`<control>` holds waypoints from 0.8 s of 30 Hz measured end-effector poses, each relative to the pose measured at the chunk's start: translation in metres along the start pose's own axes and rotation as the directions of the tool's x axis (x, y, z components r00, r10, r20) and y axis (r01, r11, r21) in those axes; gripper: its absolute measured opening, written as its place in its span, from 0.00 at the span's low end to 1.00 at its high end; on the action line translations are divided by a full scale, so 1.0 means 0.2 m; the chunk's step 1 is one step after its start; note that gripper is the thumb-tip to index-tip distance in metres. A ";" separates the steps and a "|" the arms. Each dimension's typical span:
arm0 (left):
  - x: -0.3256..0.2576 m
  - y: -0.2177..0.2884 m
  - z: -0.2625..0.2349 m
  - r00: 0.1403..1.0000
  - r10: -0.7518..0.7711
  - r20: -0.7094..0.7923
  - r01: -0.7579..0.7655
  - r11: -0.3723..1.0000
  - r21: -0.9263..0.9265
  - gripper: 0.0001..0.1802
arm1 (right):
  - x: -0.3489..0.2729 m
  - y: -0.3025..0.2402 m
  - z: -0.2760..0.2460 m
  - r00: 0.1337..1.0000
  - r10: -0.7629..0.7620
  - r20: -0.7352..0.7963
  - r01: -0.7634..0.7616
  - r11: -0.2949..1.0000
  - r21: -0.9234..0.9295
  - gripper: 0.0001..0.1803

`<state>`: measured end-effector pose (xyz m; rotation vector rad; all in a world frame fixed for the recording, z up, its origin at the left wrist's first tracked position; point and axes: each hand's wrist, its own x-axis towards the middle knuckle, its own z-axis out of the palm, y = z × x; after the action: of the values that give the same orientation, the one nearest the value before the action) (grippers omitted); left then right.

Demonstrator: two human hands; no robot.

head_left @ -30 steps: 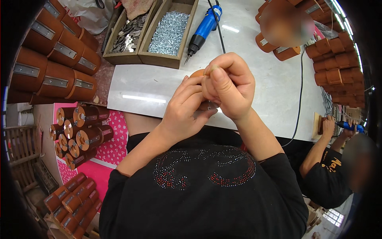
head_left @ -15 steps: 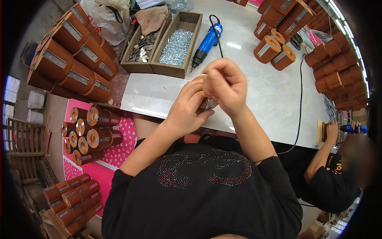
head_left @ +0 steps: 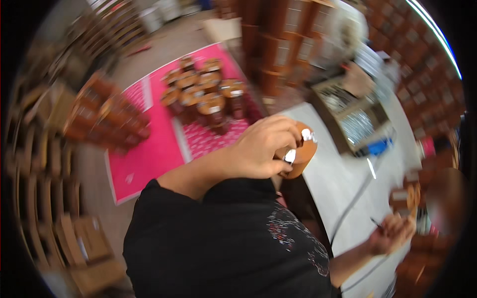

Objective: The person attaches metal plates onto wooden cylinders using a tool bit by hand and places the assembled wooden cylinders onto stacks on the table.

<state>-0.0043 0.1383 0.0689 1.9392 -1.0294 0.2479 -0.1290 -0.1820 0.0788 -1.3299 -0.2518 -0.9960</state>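
My left hand [head_left: 266, 149] grips a short brown cylinder [head_left: 303, 154] by its near side, at the table's near edge. The cylinder has an orange-brown end face, and bright shiny patches show near its far rim and by my thumb. To the right, over the white table, my right hand [head_left: 392, 233] is closed with fingers curled. A thin dark piece [head_left: 376, 222] sticks out at its fingertips, too blurred to name. On the pink sheet left of my left hand stand several brown cylinders [head_left: 211, 104] with round end faces.
Two wooden boxes [head_left: 343, 144] of small metal parts stand on the white table [head_left: 328, 184], beside a blue power screwdriver [head_left: 380, 146]. A dark cable [head_left: 353, 201] crosses the tabletop. More cylinders [head_left: 107, 116] stack on the pink sheet [head_left: 154, 149], and cardboard boxes [head_left: 89, 238] lie lower left.
The view has swung left toward the pink sheet. My hands, together on one piece before, are now far apart. The left keeps the cylinder; the right has moved away to the right.
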 end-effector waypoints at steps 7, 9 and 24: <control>-0.61 -0.04 -0.56 0.829 -0.196 -0.524 0.496 0.692 0.525 0.17 | 0.04 0.13 0.23 0.981 0.143 0.131 -0.156 0.983 0.095 0.11; -0.80 -0.06 -0.69 0.724 -0.225 -0.653 0.649 0.544 0.532 0.15 | 0.04 0.17 0.30 0.973 0.173 0.153 -0.194 0.972 0.130 0.11; -1.36 -0.38 -1.83 0.379 -0.138 -0.915 0.916 -0.087 0.392 0.19 | 0.04 0.25 0.47 0.958 0.213 0.193 -0.230 0.971 0.070 0.10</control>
<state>-0.0403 0.5992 0.0891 2.7780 0.9944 1.1461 -0.0524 -0.1077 0.0760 -1.3348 -0.2781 -0.6663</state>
